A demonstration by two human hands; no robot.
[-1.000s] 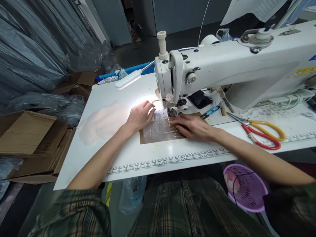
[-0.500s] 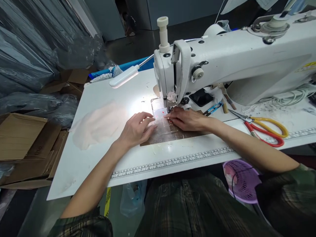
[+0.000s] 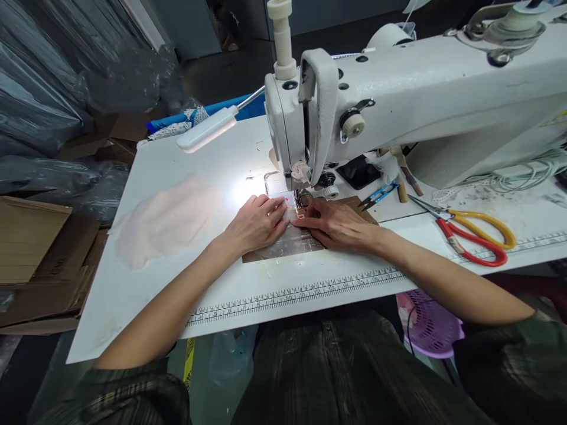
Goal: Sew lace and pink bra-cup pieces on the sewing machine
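A small, pale see-through piece with red marks [image 3: 289,199] lies under the presser foot [image 3: 299,198] of a white sewing machine [image 3: 287,130]. On its left side my left hand [image 3: 257,225] rests with fingers stretched out flat, the fingertips touching it. Close to the foot on the right, my right hand [image 3: 339,225] has thumb and bent fingers closed at the edge of the piece. Beneath both hands is a brown board with a clear cover [image 3: 283,249]. The fingers hide part of the piece, so its full outline cannot be made out.
Blue thread snips [image 3: 379,195] and red-and-yellow-handled scissors [image 3: 472,233] lie right of my right hand. A thin pale pink fabric [image 3: 163,224] spreads at left. A lamp [image 3: 208,130] leans behind it. A ruler strip [image 3: 287,295] runs along the table's front; a purple basket [image 3: 432,324] stands below.
My left hand has come closer to the presser foot, its fingers flatter on the piece. My right fingers have shifted slightly beside the foot. The whole view has moved a little.
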